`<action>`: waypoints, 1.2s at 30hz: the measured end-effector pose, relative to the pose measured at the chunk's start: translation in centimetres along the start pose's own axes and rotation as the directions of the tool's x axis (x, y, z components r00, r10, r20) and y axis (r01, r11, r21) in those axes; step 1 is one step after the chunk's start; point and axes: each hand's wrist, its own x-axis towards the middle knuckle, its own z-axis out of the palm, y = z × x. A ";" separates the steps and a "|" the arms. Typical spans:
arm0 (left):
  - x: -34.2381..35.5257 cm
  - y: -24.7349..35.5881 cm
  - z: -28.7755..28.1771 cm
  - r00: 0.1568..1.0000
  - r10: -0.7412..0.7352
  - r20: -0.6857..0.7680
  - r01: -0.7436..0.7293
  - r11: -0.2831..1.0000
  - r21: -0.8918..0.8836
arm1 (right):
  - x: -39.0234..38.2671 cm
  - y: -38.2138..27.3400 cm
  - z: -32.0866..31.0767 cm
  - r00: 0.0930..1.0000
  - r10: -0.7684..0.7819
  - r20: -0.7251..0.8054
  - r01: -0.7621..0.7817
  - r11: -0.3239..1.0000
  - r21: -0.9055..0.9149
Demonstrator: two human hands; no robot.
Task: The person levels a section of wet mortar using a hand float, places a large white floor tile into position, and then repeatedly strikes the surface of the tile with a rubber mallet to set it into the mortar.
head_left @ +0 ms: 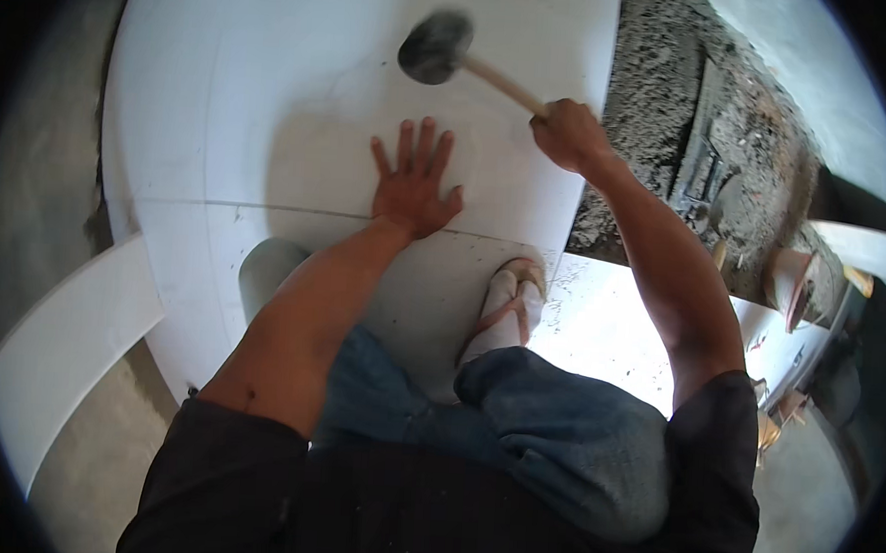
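My right hand [571, 135] is wrapped round the wooden handle of a mallet [436, 47]. The mallet's dark, rounded head is smeared by motion, and it appears over a large white floor tile [304, 59]. My left hand [415, 190] lies flat on that tile with its fingers spread and nothing in them. Just below the left wrist a dark joint line [306, 210] runs between this tile and the one nearer me. Whether the mallet head touches the tile I cannot tell.
Rough grey mortar [657, 108] lies along the tile's right edge, with a metal trowel-like tool [697, 175] on it. A bucket-like container [791, 285] stands at the right. My sandalled foot [517, 300] rests on the nearer tile. A curved white panel [75, 327] is at the left.
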 end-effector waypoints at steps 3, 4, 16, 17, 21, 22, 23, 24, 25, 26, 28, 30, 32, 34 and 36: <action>0.0 -0.2 0.4 1.000 0.020 -0.013 -0.020 0.999 0.037 | -0.5 -0.8 0.4 0.974 0.092 0.209 -0.059 0.986 -0.157; -0.1 -0.3 0.7 0.999 0.020 -0.047 -0.017 0.999 0.050 | -1.0 -2.0 0.2 0.980 0.085 0.181 -0.081 0.996 -0.032; -0.1 -0.7 0.2 0.818 0.548 0.175 -0.552 0.833 -0.026 | -0.9 0.1 0.7 0.948 0.194 0.254 -0.181 0.981 -0.075; 0.5 -0.9 0.0 0.813 0.557 0.168 -0.563 0.826 -0.017 | -0.3 -0.5 0.5 0.963 0.183 0.200 -0.186 0.983 -0.003; 0.2 -1.1 -0.2 0.818 0.567 0.098 -0.570 0.822 0.006 | -1.7 -3.6 -1.8 0.970 0.079 0.230 -0.101 0.991 0.088; 0.1 -1.1 -0.3 0.834 0.543 0.101 -0.542 0.839 -0.039 | -2.5 -3.8 -2.0 0.982 -0.044 0.185 0.029 0.996 0.084; 0.2 -0.9 -0.4 0.826 0.553 0.106 -0.552 0.833 -0.050 | -3.3 -3.6 -2.0 0.977 -0.165 0.139 0.156 0.985 0.075; 0.4 -0.7 -0.4 0.823 0.562 0.089 -0.560 0.827 -0.043 | -3.6 -2.3 -1.7 0.978 -0.151 0.142 0.141 0.987 0.077; 0.4 -0.5 -0.2 0.820 0.568 0.071 -0.567 0.823 -0.037 | -3.6 -0.1 -1.0 0.972 -0.110 0.208 0.121 0.992 -0.038; 0.4 -0.5 -0.2 0.814 0.577 0.071 -0.576 0.817 -0.039 | -3.6 0.9 -1.1 0.963 -0.066 0.260 0.109 0.982 -0.155; 0.5 -0.4 -0.1 0.813 0.579 0.067 -0.580 0.814 0.005 | -3.7 2.2 -0.5 0.932 0.169 0.322 -0.121 0.979 -0.166; 0.4 -0.9 -0.1 0.822 0.564 0.077 -0.567 0.824 0.015 | -4.4 -0.5 -1.3 0.985 0.053 0.162 -0.048 0.998 -0.035; 0.0 -0.9 -0.1 0.824 0.560 0.082 -0.563 0.826 0.021 | -4.9 0.0 -0.8 0.984 0.103 0.144 -0.110 0.993 0.039; 0.3 -0.5 -0.3 0.824 0.559 0.099 -0.562 0.827 0.014 | -4.5 3.2 -0.9 0.932 0.224 0.283 -0.205 0.974 -0.096; 0.2 -0.6 -0.3 0.827 0.552 0.106 -0.556 0.831 0.019 | -4.6 2.1 -1.0 0.920 0.257 0.296 -0.250 0.966 -0.061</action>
